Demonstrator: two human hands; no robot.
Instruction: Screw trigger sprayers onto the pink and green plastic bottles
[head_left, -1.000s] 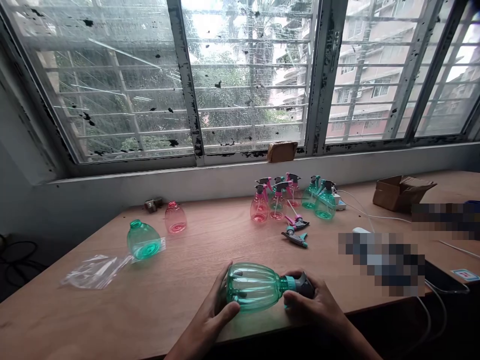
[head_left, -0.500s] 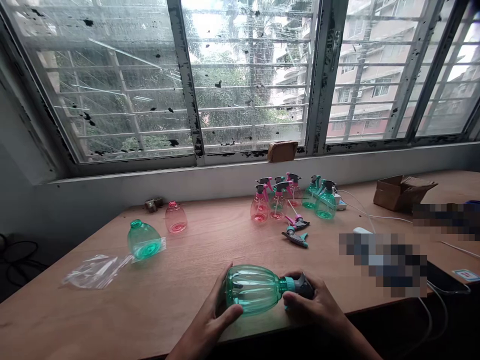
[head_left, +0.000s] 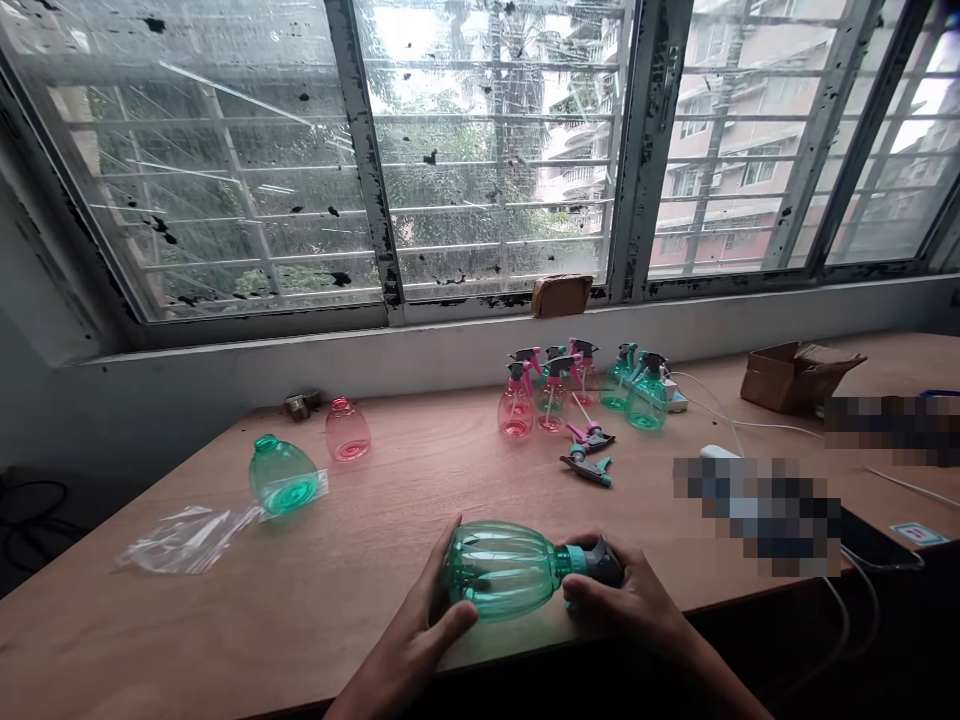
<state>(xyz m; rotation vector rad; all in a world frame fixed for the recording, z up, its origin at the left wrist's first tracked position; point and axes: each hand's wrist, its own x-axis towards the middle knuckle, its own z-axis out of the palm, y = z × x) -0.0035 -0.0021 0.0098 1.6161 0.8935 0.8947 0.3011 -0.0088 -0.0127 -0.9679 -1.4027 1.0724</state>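
while both hands grip one green bottle (head_left: 501, 568), left hand (head_left: 420, 630), right hand (head_left: 626, 605)

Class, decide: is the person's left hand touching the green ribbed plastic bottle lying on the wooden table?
Touching. The head view shows the left hand wrapped around the green ribbed plastic bottle, thumb pressed on its side.

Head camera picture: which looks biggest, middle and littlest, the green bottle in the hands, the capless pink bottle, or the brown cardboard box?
1. Ribbed green plastic spray bottle, held sideways; nearest the camera, which inflates it.
2. Open brown cardboard box.
3. Capless pink plastic bottle.
Box and pink bottle sit farther back, so their true order is unsure.
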